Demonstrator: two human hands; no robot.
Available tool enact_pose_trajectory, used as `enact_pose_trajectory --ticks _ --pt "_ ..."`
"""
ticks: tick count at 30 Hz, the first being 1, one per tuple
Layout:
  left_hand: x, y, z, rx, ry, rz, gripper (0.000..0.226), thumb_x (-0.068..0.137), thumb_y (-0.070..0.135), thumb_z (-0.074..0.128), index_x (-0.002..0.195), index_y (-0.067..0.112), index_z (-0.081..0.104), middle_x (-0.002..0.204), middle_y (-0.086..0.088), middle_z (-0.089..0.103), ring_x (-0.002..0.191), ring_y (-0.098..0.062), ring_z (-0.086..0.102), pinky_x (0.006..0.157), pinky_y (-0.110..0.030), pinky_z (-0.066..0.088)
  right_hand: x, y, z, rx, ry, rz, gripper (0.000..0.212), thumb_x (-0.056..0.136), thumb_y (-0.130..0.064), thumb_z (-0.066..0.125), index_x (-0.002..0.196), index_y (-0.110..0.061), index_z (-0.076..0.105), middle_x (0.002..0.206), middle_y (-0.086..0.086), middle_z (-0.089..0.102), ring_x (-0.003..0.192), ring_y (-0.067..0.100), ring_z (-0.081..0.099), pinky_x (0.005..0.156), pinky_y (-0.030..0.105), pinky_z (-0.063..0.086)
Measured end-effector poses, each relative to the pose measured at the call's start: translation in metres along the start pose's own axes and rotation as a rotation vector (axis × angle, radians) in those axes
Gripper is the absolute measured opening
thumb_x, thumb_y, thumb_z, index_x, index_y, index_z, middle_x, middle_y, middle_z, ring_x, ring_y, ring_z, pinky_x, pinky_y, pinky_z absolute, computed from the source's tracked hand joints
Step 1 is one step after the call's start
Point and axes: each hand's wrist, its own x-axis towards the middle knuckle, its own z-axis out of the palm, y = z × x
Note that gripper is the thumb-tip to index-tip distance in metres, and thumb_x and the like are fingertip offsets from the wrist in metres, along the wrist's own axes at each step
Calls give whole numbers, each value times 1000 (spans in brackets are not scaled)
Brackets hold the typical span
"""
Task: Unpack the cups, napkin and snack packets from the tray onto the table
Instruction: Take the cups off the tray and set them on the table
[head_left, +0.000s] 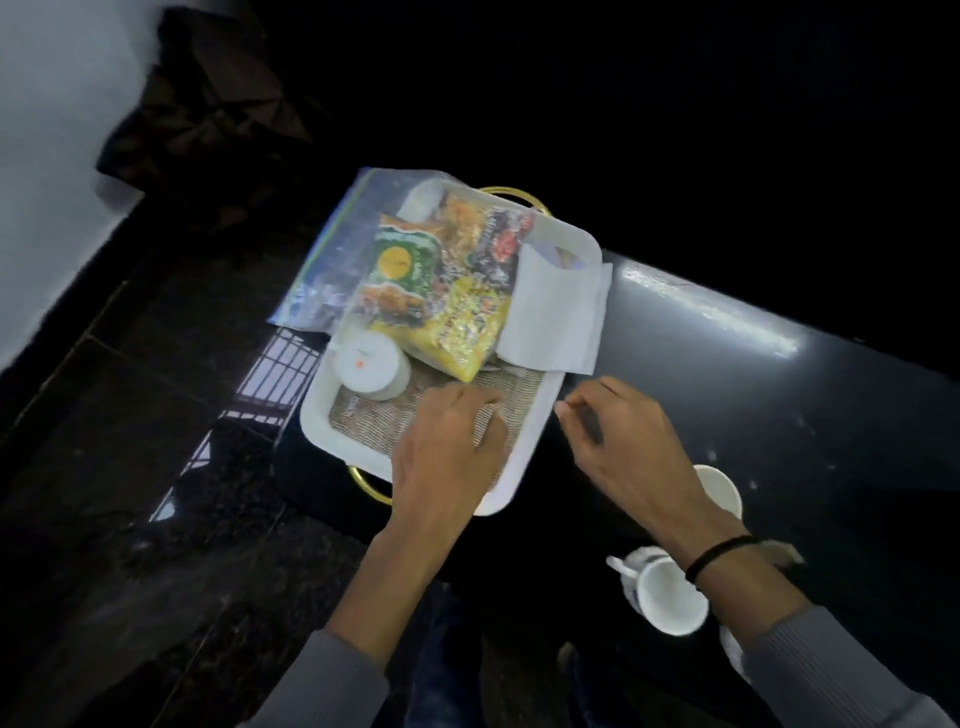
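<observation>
A white tray (319, 415) with gold handles sits on the black table (779, 415). In it lie several snack packets: a green and orange one (402, 265), a yellow one (467, 325), a dark red one (498, 241). A white napkin (553, 317) drapes over the tray's right rim. One white cup (371, 366) stands upside down in the tray, another (423, 200) at its far end. My left hand (447, 447) rests over the tray's woven liner, fingers apart, holding nothing. My right hand (618, 441) hovers just right of the tray, fingers curled, apparently empty.
Two white cups stand on the table near my right wrist, one (670, 592) close to me, one (722, 488) partly hidden behind my arm. A clear zip bag (332, 260) lies under the tray's left side. Dark tiled floor lies to the left.
</observation>
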Motion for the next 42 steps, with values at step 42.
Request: enact_pose_trajectory --ticks 42 --pt "-4 76 13 -852 -123 -212 55 63 66 85 108 38 74 99 10 80 91 -10 78 83 -41 64 -28 47 -45 990 -64 56 71 65 -30 96 127 -38 64 124 -11 71 113 10 70 86 24 59"
